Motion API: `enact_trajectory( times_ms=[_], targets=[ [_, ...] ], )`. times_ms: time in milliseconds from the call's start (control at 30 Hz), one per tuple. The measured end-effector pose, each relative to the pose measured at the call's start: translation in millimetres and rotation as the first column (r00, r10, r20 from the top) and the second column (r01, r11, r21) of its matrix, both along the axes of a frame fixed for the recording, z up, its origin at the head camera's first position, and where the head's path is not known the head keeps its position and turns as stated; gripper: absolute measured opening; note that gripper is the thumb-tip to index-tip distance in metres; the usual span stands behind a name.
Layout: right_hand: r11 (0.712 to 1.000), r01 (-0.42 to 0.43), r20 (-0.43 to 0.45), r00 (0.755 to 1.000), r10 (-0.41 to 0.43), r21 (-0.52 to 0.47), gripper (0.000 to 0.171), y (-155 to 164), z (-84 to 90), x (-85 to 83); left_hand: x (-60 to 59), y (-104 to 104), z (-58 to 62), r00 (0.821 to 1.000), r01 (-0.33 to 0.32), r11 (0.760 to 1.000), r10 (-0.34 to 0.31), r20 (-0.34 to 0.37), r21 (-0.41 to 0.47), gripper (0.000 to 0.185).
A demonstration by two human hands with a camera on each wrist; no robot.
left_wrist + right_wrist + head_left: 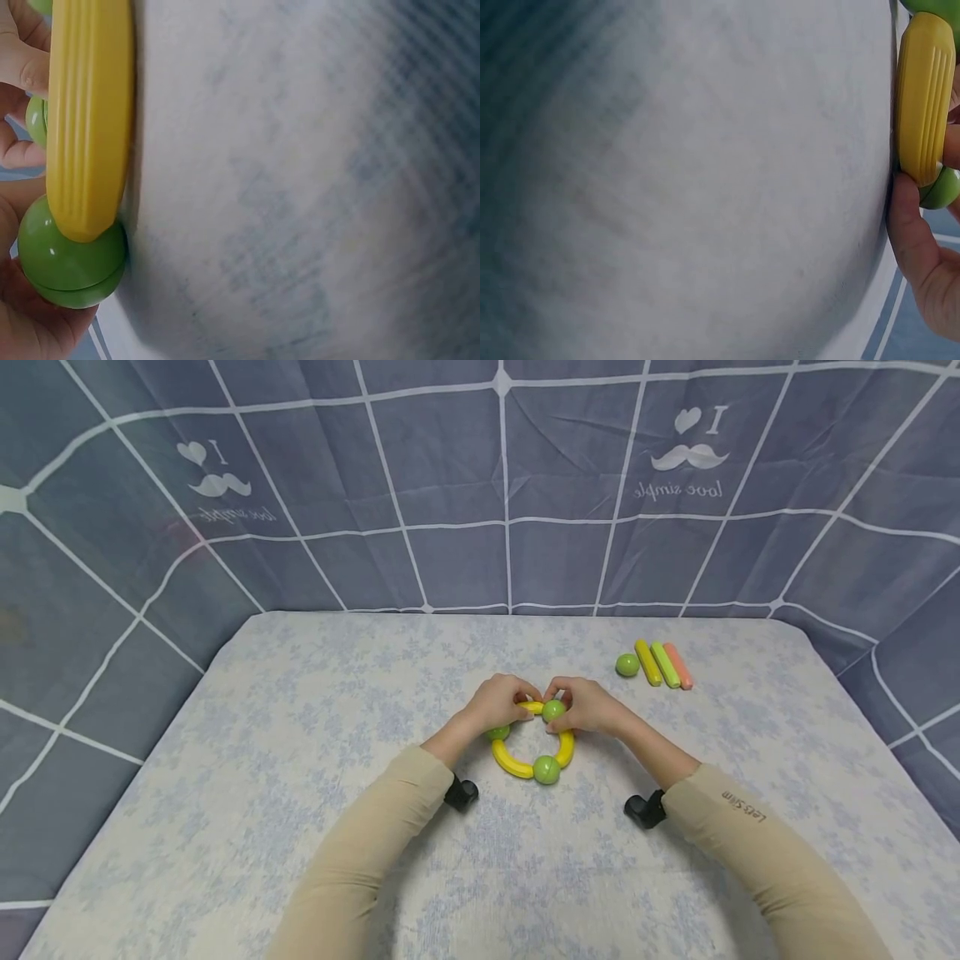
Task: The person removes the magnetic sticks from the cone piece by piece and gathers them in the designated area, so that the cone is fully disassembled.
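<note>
Apparently joining a yellow-and-green plastic ring (513, 761) at its far side: pinching a curved yellow bar (534, 707) in the left hand (501, 700), a round green ball (553, 710) in the right hand (588, 705). Next, likely press both together.

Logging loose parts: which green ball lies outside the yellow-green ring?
The green ball beside the dark-yellow stick; the other three green balls sit among curved yellow pieces.

1. Blue-grey fabric (450, 460), white grid lines: top, left and right edges.
2. Moustache prints (690, 457) upper left, upper right; lettering mirrored.
3. Pale table (555, 868), blue floral pattern, centre to bottom edge.
</note>
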State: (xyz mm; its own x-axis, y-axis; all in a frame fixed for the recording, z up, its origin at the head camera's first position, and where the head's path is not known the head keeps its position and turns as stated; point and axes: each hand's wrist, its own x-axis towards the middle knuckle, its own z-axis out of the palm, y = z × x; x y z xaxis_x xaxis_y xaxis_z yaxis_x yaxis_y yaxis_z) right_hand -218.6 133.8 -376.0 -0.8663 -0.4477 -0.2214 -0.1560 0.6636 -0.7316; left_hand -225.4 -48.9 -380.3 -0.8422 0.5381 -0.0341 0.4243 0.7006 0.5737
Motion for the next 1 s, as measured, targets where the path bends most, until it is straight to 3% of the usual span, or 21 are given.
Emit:
enact_trajectory(
  times_ms=[500,1000],
  targets=[
    [1.0,-0.014,-0.046,0.999,0.014,0.011,0.032,-0.4,-2.5,2.9,2.9,3.3,-0.5,1.0,-0.021,0.999,0.02,-0.019,-0.044,0.025],
    [1.0,-0.001,-0.029,1.0,0.001,-0.006,0.031,1.0,-1.5,4.1,4.6,1.3,-2.0,0.998,-0.041,0.997,0.039,-0.042,-0.06,0.026]
  ],
)
